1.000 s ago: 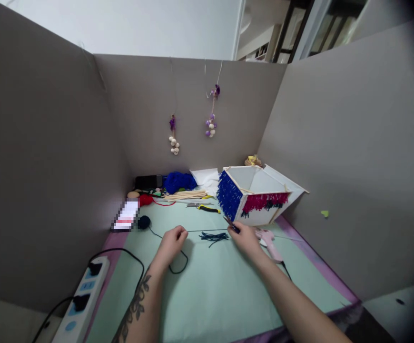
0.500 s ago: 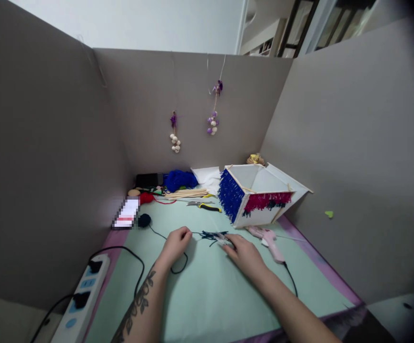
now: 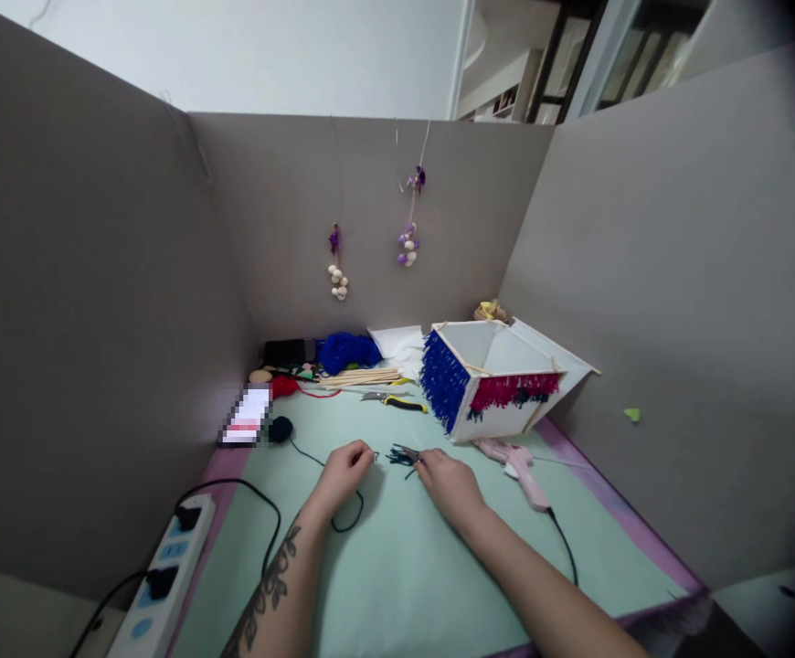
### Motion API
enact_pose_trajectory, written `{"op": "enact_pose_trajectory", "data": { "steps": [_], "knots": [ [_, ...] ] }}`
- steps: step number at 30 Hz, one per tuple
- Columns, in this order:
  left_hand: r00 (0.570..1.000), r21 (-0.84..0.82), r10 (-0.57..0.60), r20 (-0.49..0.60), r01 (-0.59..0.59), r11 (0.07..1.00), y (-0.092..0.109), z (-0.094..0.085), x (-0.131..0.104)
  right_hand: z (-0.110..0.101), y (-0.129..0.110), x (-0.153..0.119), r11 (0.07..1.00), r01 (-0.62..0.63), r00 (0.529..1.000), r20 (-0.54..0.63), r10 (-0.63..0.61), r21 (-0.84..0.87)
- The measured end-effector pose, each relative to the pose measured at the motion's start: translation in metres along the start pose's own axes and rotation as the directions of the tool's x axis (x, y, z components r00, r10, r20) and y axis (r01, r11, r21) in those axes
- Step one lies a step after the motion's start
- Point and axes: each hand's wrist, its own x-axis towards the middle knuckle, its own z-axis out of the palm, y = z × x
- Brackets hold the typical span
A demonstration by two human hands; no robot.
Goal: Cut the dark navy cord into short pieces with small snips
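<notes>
I see both bare hands low on the pale green bench mat [image 3: 397, 567], centre of the frame. The left hand [image 3: 344, 472] has its fingers curled in, pinching a thin dark navy yarn strand [image 3: 343, 525] that loops on the mat below the hand and runs up-left to a small dark yarn ball [image 3: 280, 428]. The right hand [image 3: 447, 484] lies palm down, fingers bent around what looks like small scissors at a little bundle of cut dark navy yarn pieces [image 3: 401, 455]; the tool is mostly hidden, so I cannot tell how firm the hold is. The bundle sits between the two hands, touching the right fingertips.

Right of the right hand, just beside it: a pink glue gun [image 3: 521, 464] with a black cord. Above it, a white box with blue and red yarn fringe [image 3: 497, 379], tilted on its side. Centre rear: yellow-handled pliers [image 3: 394, 399], wooden sticks [image 3: 363, 375], a blue yarn heap [image 3: 346, 350]. Lower left: a white power strip [image 3: 164, 571] with black plugs. Two shell strings [image 3: 335, 265] hang on the grey partition.
</notes>
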Motion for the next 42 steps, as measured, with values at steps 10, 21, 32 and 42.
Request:
{"op": "enact_pose_trajectory", "data": {
  "steps": [10, 21, 32, 42],
  "knots": [
    [0.996, -0.257, 0.014, 0.089, 0.01, 0.966, 0.015, -0.006, -0.006, 0.022, -0.012, 0.01, 0.516, -0.199, 0.98, 0.169, 0.106, 0.833],
    [1.0, 0.0, -0.017, 0.0, 0.017, 1.0, 0.001, -0.003, -0.002, 0.007, 0.025, 0.022, 0.84, -0.101, 0.98, -0.091, 0.176, 0.534],
    [0.999, 0.133, -0.029, -0.016, 0.031, 0.991, -0.013, 0.005, 0.0, -0.005, 0.052, 0.01, 0.94, -0.049, 0.997, -0.045, 0.068, 0.337],
    [0.998, -0.113, -0.042, 0.051, 0.048, 0.992, -0.008, 0.006, 0.003, -0.015, -0.012, -0.01, 0.993, 0.092, 0.994, 0.069, -0.087, -0.075]
  ]
}}
